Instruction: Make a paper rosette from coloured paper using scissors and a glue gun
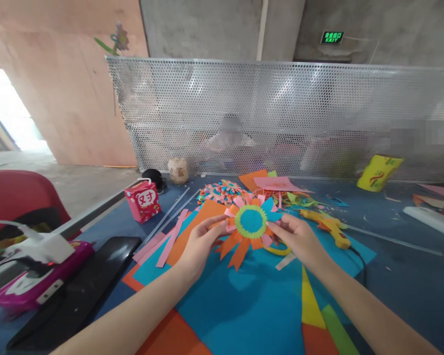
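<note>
Blue surface (410, 276) runs far to a perforated metal screen (281, 113). A big blue paper sheet (251, 301) lies near and centre. The yellow glue gun (329, 228) lies right of centre, and the red carton (143, 199) stands far left.

The paper flower (250, 223) has a blue disc, a green scalloped ring, and orange and pink strip petals. We hold it up at scene centre, just above the blue sheet, shadow under it. Our left hand (200, 244) is closed in a pinch on the left petals. Our right hand (299, 236) is pinched the same way on the right rim.

We judge a light grip near the petal roots best, not at the tips, since the strips look easy to crease. Opposite pinches keep the disc level and facing us without twisting. We'd watch the glue gun just beyond the right hand. Cannot tell if it's hot.
</note>
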Motion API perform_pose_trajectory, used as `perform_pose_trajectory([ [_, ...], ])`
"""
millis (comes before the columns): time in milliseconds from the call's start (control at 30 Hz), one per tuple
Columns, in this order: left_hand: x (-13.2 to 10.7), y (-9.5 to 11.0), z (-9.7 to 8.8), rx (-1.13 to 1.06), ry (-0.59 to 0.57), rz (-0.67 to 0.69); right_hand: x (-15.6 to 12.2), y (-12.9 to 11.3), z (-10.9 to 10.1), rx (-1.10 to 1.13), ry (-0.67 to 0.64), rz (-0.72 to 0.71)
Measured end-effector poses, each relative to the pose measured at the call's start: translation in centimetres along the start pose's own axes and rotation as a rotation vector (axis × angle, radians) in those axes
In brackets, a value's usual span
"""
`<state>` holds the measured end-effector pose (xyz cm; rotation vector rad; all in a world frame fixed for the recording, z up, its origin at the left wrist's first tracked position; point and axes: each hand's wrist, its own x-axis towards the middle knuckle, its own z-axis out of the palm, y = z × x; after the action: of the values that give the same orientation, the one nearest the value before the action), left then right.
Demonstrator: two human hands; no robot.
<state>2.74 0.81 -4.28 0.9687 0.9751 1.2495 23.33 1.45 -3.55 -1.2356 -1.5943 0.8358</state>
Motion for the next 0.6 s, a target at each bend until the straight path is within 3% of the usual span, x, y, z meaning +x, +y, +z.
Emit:
perform_pose_trajectory([
  [167, 0.27, 0.15, -0.13, -0.042, -0.041, 0.067, 0.14, -0.14, -0.36, 0.183, -0.02, 0.003],
  [300, 0.37, 0.31, 0.19, -0.075, -0.055, 0.07, -0.39, -0.44, -0.3, 0.341, -0.139, 0.079],
  [433, 0.32, 0.18, 0.32, -0.039, -0.158, 0.044, -0.59, -0.69, 0.14, 0.27, -0.238, 0.087],
  [600, 0.28, -0.02, 0.12, -0.054, -0.146, -0.023, -0.1, -0.25, 0.46, 0.153, -0.14, -0.025],
])
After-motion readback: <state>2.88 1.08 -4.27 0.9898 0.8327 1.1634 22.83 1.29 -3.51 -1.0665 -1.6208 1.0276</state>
